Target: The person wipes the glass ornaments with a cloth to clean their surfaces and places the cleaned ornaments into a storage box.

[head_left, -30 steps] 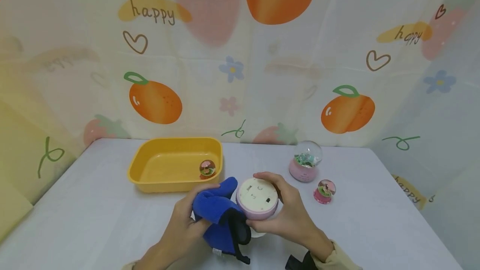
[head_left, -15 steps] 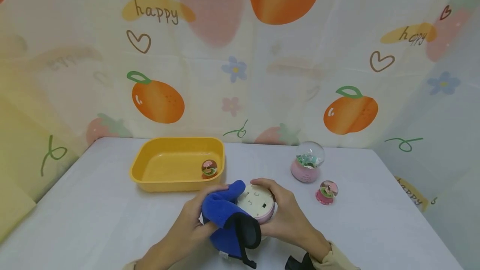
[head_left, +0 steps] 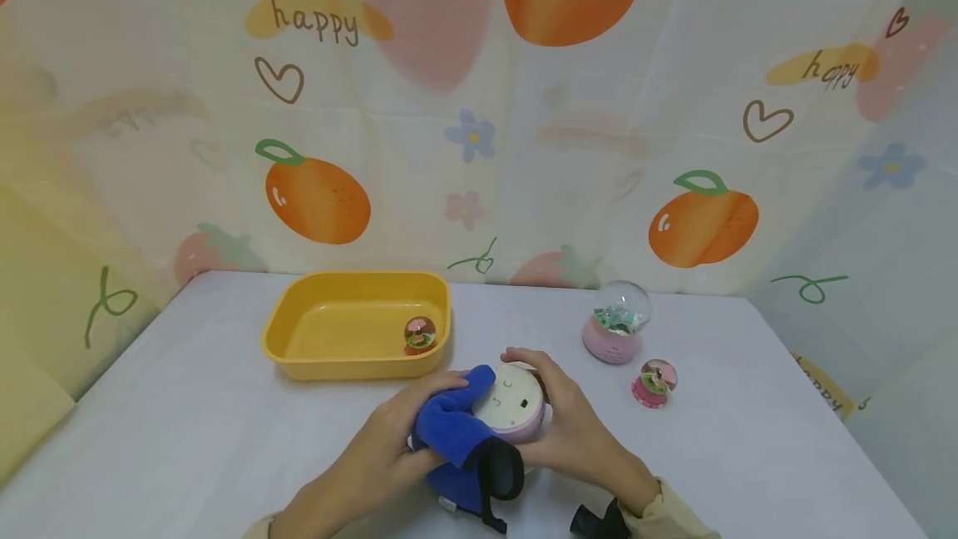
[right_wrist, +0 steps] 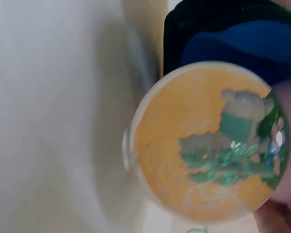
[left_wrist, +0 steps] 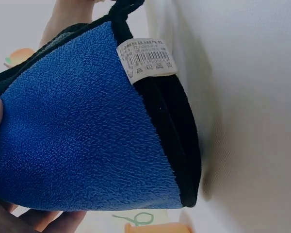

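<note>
My right hand (head_left: 584,432) grips a snow globe (head_left: 515,407) by its pinkish-lilac base, with the pale round underside facing up and the glass sphere below. Up close in the right wrist view, the clear sphere (right_wrist: 184,141) shows a bear-like figure and green pieces inside. A blue plush cloth (head_left: 452,427) with black edging is held by my left hand (head_left: 392,432), fingers above and thumb in front. It overlaps the left edge of the base. In the left wrist view, a white printed label (left_wrist: 146,59) is sewn to the cloth's black border.
A yellow tray (head_left: 352,368) stands at the back left with a small globe (head_left: 420,335) inside. At right are a larger snow globe (head_left: 614,331) on a pink base and a small pink-based globe (head_left: 654,383). A black strap (head_left: 599,522) lies near my right wrist.
My left hand has brought the blue cloth rightward and slightly up, over the base's left edge. The base has tilted a little in my right hand, and the head view has shifted slightly.
</note>
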A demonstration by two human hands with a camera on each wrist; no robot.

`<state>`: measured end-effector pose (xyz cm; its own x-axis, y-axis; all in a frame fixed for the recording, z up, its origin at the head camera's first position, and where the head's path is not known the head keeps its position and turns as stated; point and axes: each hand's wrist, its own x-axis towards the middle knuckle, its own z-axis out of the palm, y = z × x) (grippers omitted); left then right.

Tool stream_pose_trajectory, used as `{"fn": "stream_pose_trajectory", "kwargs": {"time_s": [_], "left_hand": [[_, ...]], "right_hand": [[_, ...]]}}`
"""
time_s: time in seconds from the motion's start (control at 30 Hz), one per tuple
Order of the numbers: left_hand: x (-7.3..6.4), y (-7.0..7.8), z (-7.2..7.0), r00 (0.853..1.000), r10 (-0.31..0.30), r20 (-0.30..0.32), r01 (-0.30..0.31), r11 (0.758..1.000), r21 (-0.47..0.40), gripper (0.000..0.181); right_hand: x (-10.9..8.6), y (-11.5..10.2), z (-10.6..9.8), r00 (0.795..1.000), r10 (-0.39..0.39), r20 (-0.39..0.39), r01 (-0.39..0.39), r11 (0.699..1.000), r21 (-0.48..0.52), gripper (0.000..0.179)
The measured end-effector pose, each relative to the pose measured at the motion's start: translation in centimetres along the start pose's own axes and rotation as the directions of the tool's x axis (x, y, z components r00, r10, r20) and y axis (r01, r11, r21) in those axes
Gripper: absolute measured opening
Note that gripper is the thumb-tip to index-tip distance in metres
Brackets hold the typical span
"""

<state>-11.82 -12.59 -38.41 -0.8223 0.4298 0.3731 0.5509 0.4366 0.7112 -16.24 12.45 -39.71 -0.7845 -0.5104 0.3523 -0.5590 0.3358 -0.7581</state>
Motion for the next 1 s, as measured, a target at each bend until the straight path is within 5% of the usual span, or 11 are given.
{"fn": "stream_pose_trajectory", "kwargs": {"time_s": [0.17,0.47,1.0], "left_hand": [[0.0,-0.2,0.0,1.0,-0.015,-0.008,0.015,1.0,0.007,0.061],[0.2,-0.3,-0.1,0.998,-0.055,-0.018,0.055,0.998,-0.013,0.062],[0.2,-0.3,0.4,0.994,-0.106,-0.022,0.105,0.994,-0.039,0.066]], "right_hand": [[0.0,1.3,-0.2,0.984,0.122,0.13,-0.128,0.991,0.042,0.097],[0.2,2.1,-0.8,0.918,0.204,0.339,-0.224,0.974,0.023,0.079],[-0.9,2.5,0.6,0.957,0.198,0.21,-0.211,0.977,0.039,0.079]]}}
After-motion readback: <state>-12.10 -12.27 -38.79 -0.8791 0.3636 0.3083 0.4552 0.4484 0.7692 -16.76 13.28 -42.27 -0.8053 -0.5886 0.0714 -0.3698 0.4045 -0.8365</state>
